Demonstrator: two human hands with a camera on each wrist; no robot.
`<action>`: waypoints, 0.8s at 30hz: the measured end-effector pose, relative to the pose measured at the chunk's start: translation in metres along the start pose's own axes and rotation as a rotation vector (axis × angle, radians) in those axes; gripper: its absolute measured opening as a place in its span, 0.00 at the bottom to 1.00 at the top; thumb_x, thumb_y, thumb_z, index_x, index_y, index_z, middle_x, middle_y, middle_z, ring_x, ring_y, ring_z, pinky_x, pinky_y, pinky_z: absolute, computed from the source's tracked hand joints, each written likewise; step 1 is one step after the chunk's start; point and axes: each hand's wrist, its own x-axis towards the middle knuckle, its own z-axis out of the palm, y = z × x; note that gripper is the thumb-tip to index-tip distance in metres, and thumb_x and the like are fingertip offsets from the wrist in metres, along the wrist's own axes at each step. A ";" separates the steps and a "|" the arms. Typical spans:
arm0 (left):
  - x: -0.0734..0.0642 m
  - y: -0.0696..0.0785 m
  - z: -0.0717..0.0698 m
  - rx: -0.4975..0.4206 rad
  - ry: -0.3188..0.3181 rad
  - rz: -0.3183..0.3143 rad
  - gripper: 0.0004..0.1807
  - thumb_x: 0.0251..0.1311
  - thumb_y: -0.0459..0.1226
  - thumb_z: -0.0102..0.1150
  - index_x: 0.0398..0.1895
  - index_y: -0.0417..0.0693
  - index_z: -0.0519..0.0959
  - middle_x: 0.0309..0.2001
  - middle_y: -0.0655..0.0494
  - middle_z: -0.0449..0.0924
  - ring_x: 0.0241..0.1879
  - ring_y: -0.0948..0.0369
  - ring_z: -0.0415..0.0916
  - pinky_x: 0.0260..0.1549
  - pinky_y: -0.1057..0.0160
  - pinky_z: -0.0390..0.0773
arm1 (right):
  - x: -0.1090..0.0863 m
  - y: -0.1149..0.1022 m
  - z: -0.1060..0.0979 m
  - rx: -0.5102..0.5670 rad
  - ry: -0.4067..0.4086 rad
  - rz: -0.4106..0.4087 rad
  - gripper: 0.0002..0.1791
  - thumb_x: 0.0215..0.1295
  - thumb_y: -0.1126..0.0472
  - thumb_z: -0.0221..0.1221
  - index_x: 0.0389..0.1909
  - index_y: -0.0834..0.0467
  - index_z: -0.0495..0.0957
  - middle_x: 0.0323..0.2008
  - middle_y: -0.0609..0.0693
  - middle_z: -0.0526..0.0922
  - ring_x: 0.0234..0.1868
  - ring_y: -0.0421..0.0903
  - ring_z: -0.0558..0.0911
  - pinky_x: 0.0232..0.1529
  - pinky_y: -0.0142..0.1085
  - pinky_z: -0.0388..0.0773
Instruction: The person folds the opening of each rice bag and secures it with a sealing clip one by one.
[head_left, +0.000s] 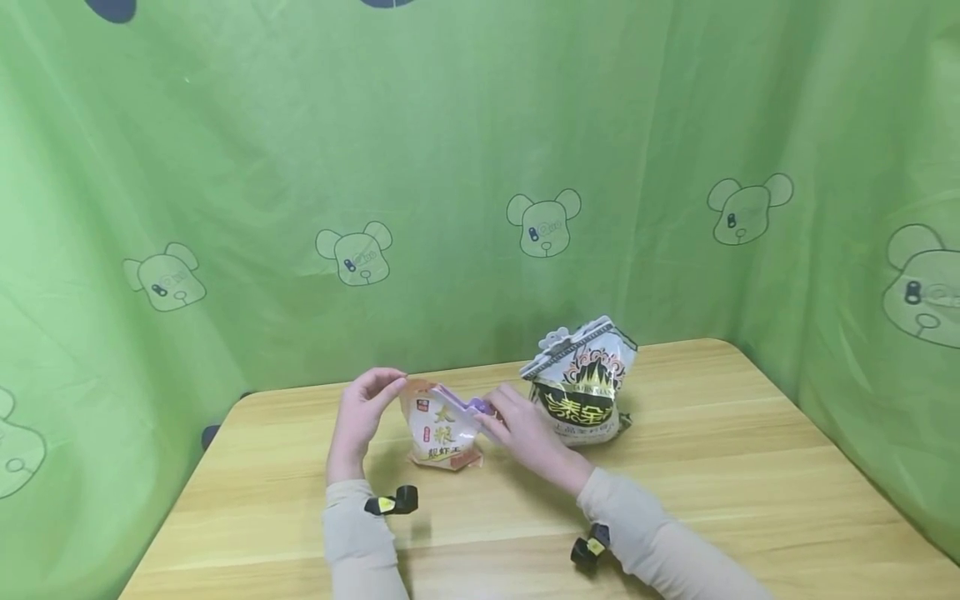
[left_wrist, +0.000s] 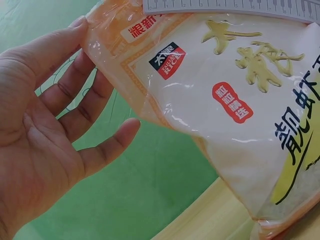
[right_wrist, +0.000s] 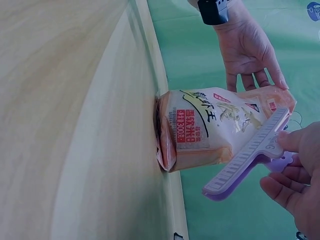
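A small white and orange rice bag (head_left: 441,432) stands on the table, its top tilted. My left hand (head_left: 362,415) pinches the bag's upper left corner between thumb and finger; in the left wrist view the other fingers of that hand (left_wrist: 55,115) are spread apart below the corner. Across the bag's top lies a purple bag clip (right_wrist: 250,152), and a ruler scale (left_wrist: 230,6) shows along its bar. My right hand (head_left: 525,429) holds the clip by its handle, thumb on one side and fingers on the other. One end of the clip juts past the bag's edge.
Behind my right hand stands a larger white and black bag (head_left: 581,404), closed at the top with a pale clip (head_left: 566,346). The wooden table (head_left: 720,467) meets a green curtain (head_left: 465,125) at the back and sides.
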 end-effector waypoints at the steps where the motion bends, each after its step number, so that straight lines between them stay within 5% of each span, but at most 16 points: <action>1: 0.000 0.000 0.000 -0.004 -0.003 -0.002 0.13 0.61 0.37 0.64 0.45 0.37 0.80 0.36 0.68 0.83 0.43 0.67 0.78 0.51 0.66 0.76 | 0.000 -0.001 0.000 0.003 0.003 -0.003 0.09 0.65 0.57 0.61 0.41 0.58 0.80 0.34 0.45 0.79 0.28 0.34 0.72 0.28 0.22 0.74; 24: 0.003 -0.003 0.001 -0.017 -0.007 -0.002 0.13 0.62 0.36 0.63 0.46 0.36 0.80 0.35 0.69 0.82 0.42 0.68 0.78 0.50 0.69 0.76 | 0.011 -0.010 0.001 0.045 0.037 -0.033 0.09 0.65 0.58 0.62 0.41 0.59 0.79 0.33 0.46 0.77 0.30 0.36 0.72 0.29 0.24 0.76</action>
